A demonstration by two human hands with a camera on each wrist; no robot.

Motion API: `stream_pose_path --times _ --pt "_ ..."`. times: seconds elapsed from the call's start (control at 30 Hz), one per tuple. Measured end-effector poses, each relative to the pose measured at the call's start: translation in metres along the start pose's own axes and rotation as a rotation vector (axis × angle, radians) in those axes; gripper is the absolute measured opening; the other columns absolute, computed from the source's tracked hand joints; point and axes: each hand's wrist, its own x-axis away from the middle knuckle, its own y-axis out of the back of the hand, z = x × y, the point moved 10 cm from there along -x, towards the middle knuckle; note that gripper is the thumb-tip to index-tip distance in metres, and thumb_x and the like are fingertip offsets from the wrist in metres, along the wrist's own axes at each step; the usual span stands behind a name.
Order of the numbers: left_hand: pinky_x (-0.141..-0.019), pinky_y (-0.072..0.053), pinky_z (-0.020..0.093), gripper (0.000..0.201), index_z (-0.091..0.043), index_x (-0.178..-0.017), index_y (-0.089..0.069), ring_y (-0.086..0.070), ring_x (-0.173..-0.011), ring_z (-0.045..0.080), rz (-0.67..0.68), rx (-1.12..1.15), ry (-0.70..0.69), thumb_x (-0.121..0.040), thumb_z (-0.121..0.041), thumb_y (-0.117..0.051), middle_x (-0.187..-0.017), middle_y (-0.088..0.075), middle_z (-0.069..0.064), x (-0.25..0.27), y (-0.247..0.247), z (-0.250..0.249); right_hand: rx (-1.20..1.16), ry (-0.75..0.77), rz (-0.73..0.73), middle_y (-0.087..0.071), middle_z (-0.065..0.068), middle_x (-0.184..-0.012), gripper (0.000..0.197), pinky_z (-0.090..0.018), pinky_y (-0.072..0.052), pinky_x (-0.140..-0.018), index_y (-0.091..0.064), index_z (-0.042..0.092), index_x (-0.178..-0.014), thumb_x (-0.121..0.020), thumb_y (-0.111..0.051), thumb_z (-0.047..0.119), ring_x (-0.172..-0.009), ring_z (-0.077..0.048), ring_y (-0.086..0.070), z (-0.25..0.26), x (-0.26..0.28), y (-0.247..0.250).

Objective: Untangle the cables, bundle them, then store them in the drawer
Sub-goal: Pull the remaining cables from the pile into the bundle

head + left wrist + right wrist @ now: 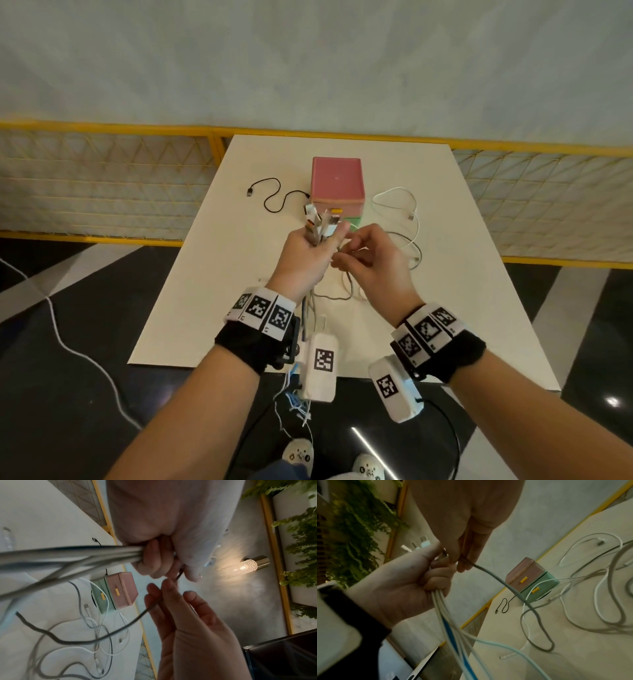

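Observation:
My left hand (317, 241) is raised over the table and grips a bundle of cables (447, 615), with their plugs (322, 219) sticking up above the fist. The strands hang down past the wrist. Right beside it, my right hand (346, 255) pinches a grey cable (513, 592) close to the left fist; that cable loops down onto the table (346, 293). The small drawer box (337, 181), pink drawer over green, both with yellow handles and both closed, stands just behind the hands.
A black cable (270, 195) lies left of the box. White and grey cables (400, 205) lie loose to its right. The white table (462, 308) is backed by a yellow railing (102, 126). A white cord (68, 346) crosses the dark floor.

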Motion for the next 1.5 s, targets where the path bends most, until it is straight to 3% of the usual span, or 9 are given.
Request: stream_pose_path --times 0.2,0.47,0.6,0.63,0.7,0.8,1.1,1.33,1.5 --pt "-0.042 -0.029 0.020 0.027 -0.016 -0.073 -0.072 -0.031 -0.036 0.006 -0.034 0.043 -0.115 -0.089 -0.038 -0.068 -0.038 -0.035 -0.012 -0.011 0.001 -0.016 0.347 0.071 0.129 -0.065 0.004 -0.064 0.020 -0.017 -0.046 -0.061 -0.057 0.024 -0.076 -0.094 -0.054 0.020 -0.059 -0.003 -0.056 0.007 0.006 -0.007" --pt "-0.040 -0.038 0.021 0.028 -0.005 -0.101 -0.070 -0.046 -0.035 0.013 0.156 0.069 -0.148 -0.087 -0.029 -0.072 -0.052 -0.055 0.002 -0.010 -0.022 -0.031 0.058 0.021 0.132 -0.058 -0.004 -0.061 0.017 -0.027 -0.053 -0.053 -0.060 0.006 -0.088 -0.097 -0.047 0.011 -0.059 -0.020 -0.062 0.010 0.005 -0.006" --pt "-0.056 -0.053 0.044 0.049 -0.037 -0.136 -0.050 -0.065 -0.070 0.030 0.054 0.108 -0.234 -0.091 -0.025 -0.067 -0.093 -0.064 0.022 -0.009 -0.016 -0.043 0.031 -0.038 0.145 -0.052 -0.007 -0.054 0.012 -0.031 -0.052 -0.047 -0.051 0.005 -0.096 -0.099 -0.041 0.010 -0.051 -0.028 -0.058 0.004 0.005 -0.005" --pt "-0.054 -0.050 0.046 0.051 -0.038 -0.139 -0.047 -0.061 -0.063 0.036 0.013 0.114 -0.212 -0.092 -0.029 -0.065 -0.083 -0.068 0.019 -0.013 -0.013 -0.040 0.011 -0.050 0.137 -0.051 -0.007 -0.053 0.009 -0.032 -0.051 -0.047 -0.048 0.008 -0.099 -0.100 -0.038 0.009 -0.049 -0.028 -0.057 0.002 0.004 -0.004" --pt "-0.039 -0.033 0.027 0.027 -0.017 -0.114 -0.063 -0.038 -0.035 0.016 -0.052 0.160 -0.136 -0.095 -0.036 -0.059 -0.042 -0.048 -0.004 -0.022 -0.007 -0.030 -0.021 -0.056 0.109 -0.050 -0.006 -0.052 0.009 -0.033 -0.051 -0.046 -0.043 0.013 -0.100 -0.101 -0.036 0.009 -0.048 -0.028 -0.057 0.003 0.001 0.000" --pt "-0.041 -0.019 0.021 0.052 -0.009 -0.066 -0.062 -0.019 -0.034 0.008 -0.043 0.213 -0.083 -0.100 -0.045 -0.045 -0.041 -0.025 -0.009 -0.027 -0.010 -0.024 -0.030 -0.026 0.097 -0.051 -0.006 -0.052 0.009 -0.032 -0.050 -0.045 -0.042 0.016 -0.099 -0.101 -0.036 0.010 -0.048 -0.029 -0.057 0.012 -0.004 0.002" --pt "-0.044 -0.035 0.009 0.025 -0.008 -0.087 -0.073 -0.047 -0.039 -0.001 0.065 0.045 -0.191 -0.092 -0.031 -0.065 -0.044 -0.053 -0.015 -0.019 -0.021 -0.043 0.084 0.016 0.130 -0.056 -0.010 -0.057 0.021 -0.028 -0.051 -0.048 -0.060 0.005 -0.090 -0.099 -0.043 0.013 -0.050 -0.021 -0.056 0.025 -0.015 0.003" --pt "-0.046 -0.036 0.019 0.039 -0.007 -0.080 -0.059 -0.043 -0.044 0.006 0.016 0.058 -0.287 -0.103 -0.034 -0.043 -0.058 -0.051 -0.003 -0.027 -0.016 -0.051 0.170 0.048 0.214 -0.056 -0.005 -0.056 0.027 -0.036 -0.054 -0.056 -0.056 0.000 -0.084 -0.100 -0.042 0.017 -0.053 -0.021 -0.058 0.024 -0.014 -0.007" --pt "-0.064 -0.051 0.038 0.034 -0.019 -0.085 -0.058 -0.048 -0.056 0.016 -0.016 0.048 -0.424 -0.105 -0.032 -0.034 -0.055 -0.036 -0.004 -0.022 -0.005 -0.083 0.225 0.040 0.356 -0.053 -0.016 -0.060 0.028 -0.019 -0.050 -0.060 -0.051 0.012 -0.077 -0.101 -0.037 0.017 -0.054 -0.012 -0.058 0.009 -0.008 -0.021"
